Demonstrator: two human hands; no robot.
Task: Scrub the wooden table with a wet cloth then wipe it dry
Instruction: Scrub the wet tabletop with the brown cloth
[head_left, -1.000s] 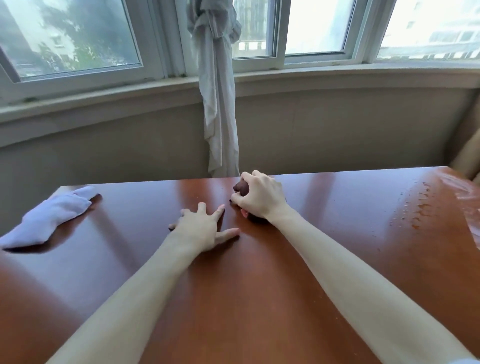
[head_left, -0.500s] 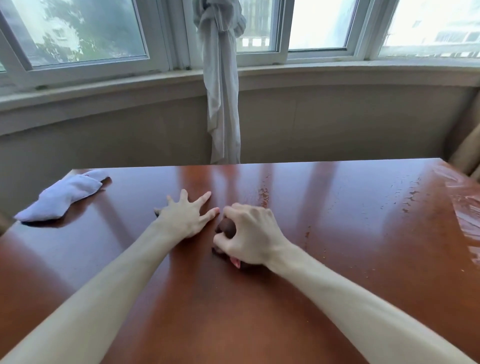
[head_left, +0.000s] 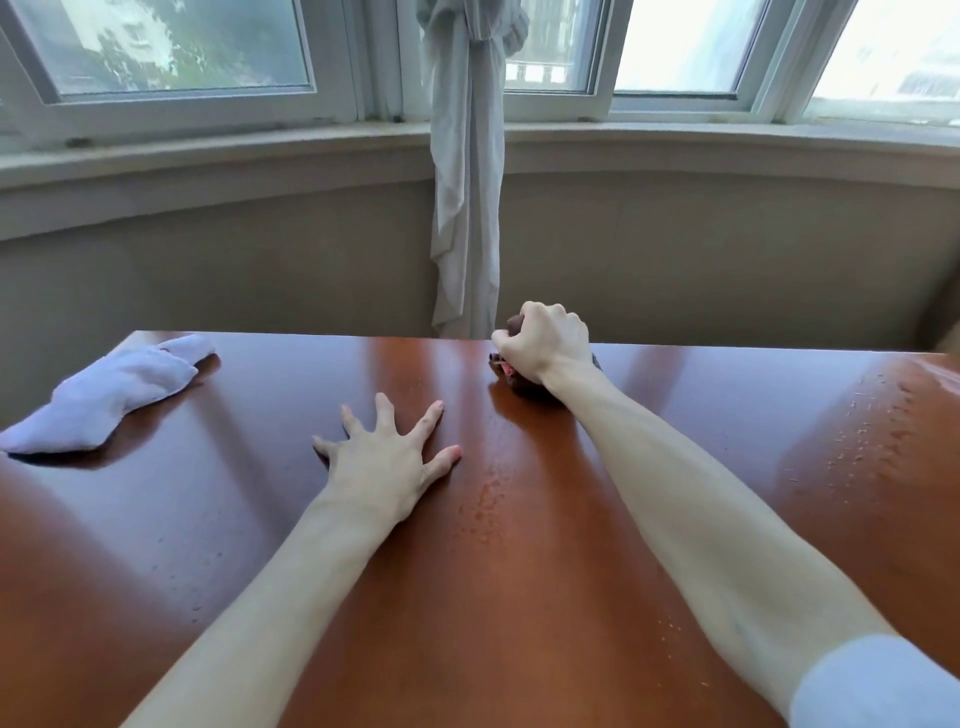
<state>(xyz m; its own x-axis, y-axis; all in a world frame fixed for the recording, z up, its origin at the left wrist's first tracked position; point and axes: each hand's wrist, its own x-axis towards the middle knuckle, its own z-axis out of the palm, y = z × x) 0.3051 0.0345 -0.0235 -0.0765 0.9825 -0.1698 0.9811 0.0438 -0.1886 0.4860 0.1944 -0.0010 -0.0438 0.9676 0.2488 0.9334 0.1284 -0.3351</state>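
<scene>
Right hand (head_left: 543, 345) is curled tight around a bunched dark brown cloth (head_left: 519, 383), pressed to the glossy reddish-brown wooden table (head_left: 519, 597) at its far edge. Left hand (head_left: 387, 460) lies flat, fingers spread wide, nearer than the right. Water beads (head_left: 485, 506) sit just right of it (more well right of the right forearm). A crumpled white cloth (head_left: 104, 397) lies well left of the left hand.

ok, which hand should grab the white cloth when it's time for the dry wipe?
Left. The left hand lies flat and free on the table, on the same side as the white cloth at the far left corner. The right hand is busy gripping the dark cloth at the far edge.
</scene>
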